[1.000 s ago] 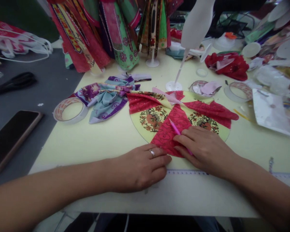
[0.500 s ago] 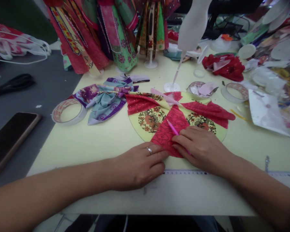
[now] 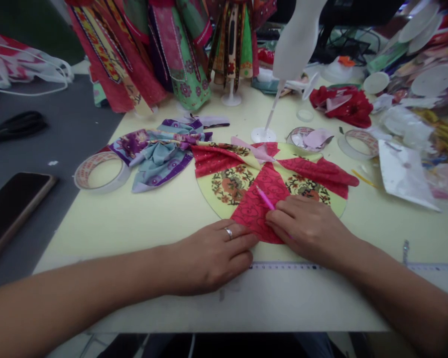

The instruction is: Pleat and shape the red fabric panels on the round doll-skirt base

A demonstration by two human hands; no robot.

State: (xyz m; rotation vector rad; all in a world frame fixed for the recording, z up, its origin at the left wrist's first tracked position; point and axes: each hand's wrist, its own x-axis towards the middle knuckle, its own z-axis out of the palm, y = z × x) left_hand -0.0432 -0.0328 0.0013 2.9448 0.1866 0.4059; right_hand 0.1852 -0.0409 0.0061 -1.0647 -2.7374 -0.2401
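A round skirt-like piece of fabric (image 3: 242,211) lies spread on the pale table, with red panels between yellow flowered ones and gathered folds at its far side. My right hand (image 3: 308,226) is closed around a slim pink pen (image 3: 266,199), whose tip points away from me over the red middle panel. Resting on the near left edge of that panel, my left hand (image 3: 218,256) has its fingers stretched out flat and wears a ring. A ruler scale (image 3: 283,266) runs along the table just below both hands.
Beside the fabric lie a blue and purple doll garment (image 3: 164,159) and a tape roll (image 3: 102,173). Behind stand a white mannequin (image 3: 297,44) and dressed doll figures (image 3: 192,64). To the right are another tape roll (image 3: 358,144), a white packet (image 3: 405,174) and piled scraps. A phone (image 3: 17,214) lies left.
The whole view has shifted slightly, so most things sit a little further left. Both hands keep nearly the same places on the fabric, and the pen remains over the red panel.
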